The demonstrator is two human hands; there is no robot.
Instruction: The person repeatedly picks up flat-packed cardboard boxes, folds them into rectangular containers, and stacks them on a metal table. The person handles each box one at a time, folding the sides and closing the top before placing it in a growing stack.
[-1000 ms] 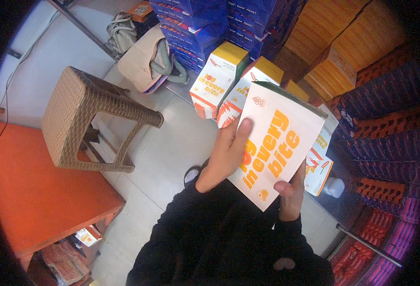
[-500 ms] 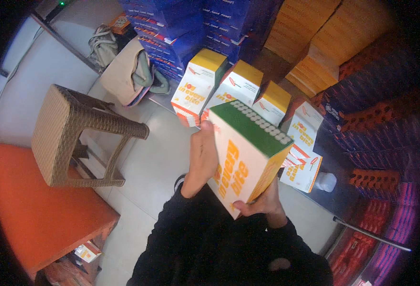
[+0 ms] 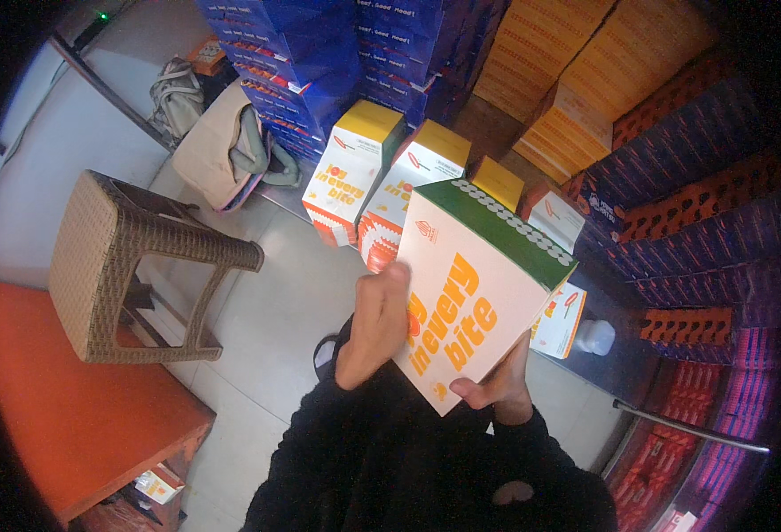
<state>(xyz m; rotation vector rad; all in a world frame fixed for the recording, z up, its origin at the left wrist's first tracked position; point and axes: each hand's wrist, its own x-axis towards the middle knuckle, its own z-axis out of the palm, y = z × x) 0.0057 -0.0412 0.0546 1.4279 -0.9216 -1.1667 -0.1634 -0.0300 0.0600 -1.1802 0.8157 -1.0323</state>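
Basically just gripping the white-and-green cardboard carton (image 3: 472, 306) between left hand (image 3: 374, 321) and right hand (image 3: 502, 383), probably to keep it steady.

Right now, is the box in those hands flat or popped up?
Popped up: the box shows a white face and green side.

The carton (image 3: 475, 297) is off-white, orange-lettered, its green side (image 3: 497, 229) white-dotted; left of it, a tan, woven-patterned stool (image 3: 93, 266).

A: Left of you?
B: Table (image 3: 98, 417), stool (image 3: 85, 266) beyond it, bag (image 3: 206, 149) beyond that.
A: Ahead?
B: Box (image 3: 470, 306) in front of me, cartons (image 3: 346, 173) behind it, stacked packs (image 3: 696, 239) along my right.
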